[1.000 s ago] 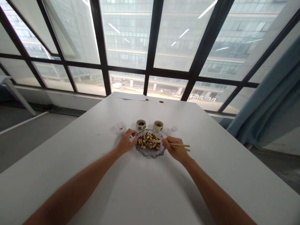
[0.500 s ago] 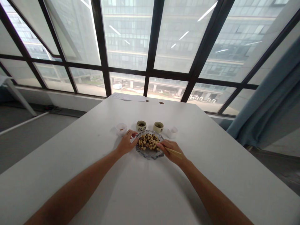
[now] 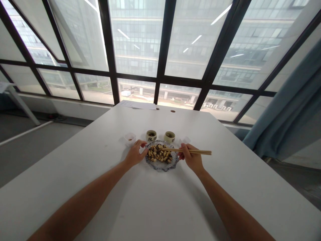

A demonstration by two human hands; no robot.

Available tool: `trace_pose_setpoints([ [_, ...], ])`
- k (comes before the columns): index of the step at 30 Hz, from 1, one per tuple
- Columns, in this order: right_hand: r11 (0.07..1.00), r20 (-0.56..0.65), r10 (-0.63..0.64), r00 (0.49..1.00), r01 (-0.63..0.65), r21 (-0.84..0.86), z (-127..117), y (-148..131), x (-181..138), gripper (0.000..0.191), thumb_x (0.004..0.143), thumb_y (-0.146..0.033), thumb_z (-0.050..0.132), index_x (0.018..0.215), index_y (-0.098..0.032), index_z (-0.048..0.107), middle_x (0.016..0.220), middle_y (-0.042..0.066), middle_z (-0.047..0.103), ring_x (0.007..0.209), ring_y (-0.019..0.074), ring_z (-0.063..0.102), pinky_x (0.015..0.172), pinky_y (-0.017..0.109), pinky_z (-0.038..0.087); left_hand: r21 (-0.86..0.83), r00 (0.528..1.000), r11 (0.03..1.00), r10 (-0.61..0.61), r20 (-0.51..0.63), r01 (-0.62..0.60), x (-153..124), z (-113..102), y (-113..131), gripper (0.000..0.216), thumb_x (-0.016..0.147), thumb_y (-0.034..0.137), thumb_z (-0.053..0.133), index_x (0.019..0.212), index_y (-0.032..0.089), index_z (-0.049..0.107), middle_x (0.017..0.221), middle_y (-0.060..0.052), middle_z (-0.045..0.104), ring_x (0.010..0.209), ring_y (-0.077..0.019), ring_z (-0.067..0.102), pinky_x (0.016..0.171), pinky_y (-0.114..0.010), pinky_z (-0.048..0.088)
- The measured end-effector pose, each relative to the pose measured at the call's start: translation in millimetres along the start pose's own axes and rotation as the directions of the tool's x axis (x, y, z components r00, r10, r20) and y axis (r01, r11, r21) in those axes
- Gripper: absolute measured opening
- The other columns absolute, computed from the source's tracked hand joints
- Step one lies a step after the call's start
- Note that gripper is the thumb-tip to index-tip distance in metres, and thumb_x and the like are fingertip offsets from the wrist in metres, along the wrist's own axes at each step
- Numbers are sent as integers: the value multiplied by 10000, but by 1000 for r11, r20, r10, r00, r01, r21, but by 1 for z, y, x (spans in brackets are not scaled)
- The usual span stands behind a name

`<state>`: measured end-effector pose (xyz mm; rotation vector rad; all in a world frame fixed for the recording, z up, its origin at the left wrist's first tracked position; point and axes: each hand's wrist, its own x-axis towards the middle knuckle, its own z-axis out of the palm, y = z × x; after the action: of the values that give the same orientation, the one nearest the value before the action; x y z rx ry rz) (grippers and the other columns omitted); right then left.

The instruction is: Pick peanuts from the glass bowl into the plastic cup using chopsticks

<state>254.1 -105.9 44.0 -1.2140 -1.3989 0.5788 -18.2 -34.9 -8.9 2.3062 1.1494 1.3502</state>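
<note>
1. My left hand [image 3: 136, 153] curves at the left rim of the glass dish [image 3: 162, 167]; whether the fingers pinch it or merely rest there, I cannot tell.
2. The nuts [image 3: 158, 155] lie heaped in the dish, between my hands and nearer the left one.
3. The chopsticks [image 3: 202, 152] run almost straight across, left to right, their tips at the heap.
4. My right hand [image 3: 192, 156] is closed around the chopsticks beside the dish's right rim, so the nuts lie leftward, along their long axis.
</note>
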Motion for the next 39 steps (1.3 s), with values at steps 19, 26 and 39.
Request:
trace_pose_setpoints([
  [19,857,123,-353,927,373,-355,-11,2,-13,409,911,-540,515,716,-225,689,647,62,720,575,179,671,572,285,532,204,910,911,-290,-296,357,13,-25,-61,640,746,288,673,1307,171,390,1257,-174,548,1192,-338,542,1012,-515,441],
  [26,773,211,-460,863,506,-383,-11,0,-14,340,923,-469,518,780,-242,726,740,70,749,656,192,696,632,290,542,206,952,955,-154,-263,212,12,-27,-53,711,702,183,688,1344,193,383,1262,-149,535,1205,-317,530,1027,-484,457],
  [39,996,-222,-78,972,84,17,-7,1,-4,463,886,-610,527,730,-186,628,567,41,672,427,151,604,409,263,481,190,915,926,-260,-308,326,12,-24,-61,672,742,261,678,1335,168,376,1279,-178,532,1219,-335,528,1036,-519,444],
])
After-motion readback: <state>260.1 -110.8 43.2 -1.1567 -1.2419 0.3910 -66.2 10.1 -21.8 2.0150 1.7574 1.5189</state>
